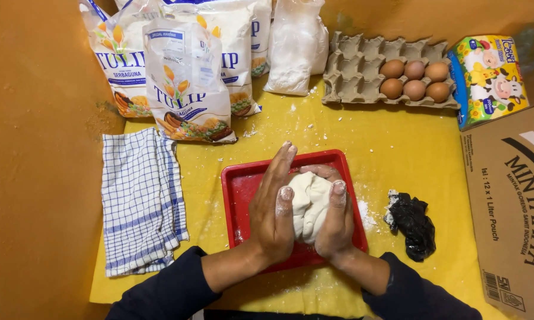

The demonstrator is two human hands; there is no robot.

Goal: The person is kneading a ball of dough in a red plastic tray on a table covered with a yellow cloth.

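Note:
A lump of pale dough (307, 201) lies in a red tray (238, 188) on a yellow cloth. My left hand (271, 210) presses against the dough's left side with fingers straight and pointing away from me. My right hand (336, 222) cups the dough's right side, fingers curled over its top. Both hands are dusted with flour and both squeeze the same lump between them.
Flour bags (187, 83) and a clear bag of white powder (293, 47) stand at the back. An egg carton (356, 68) holds several brown eggs. A colourful box (492, 77), a cardboard carton (513, 213), a crumpled black bag (414, 222) and a checked towel (139, 201) lie around.

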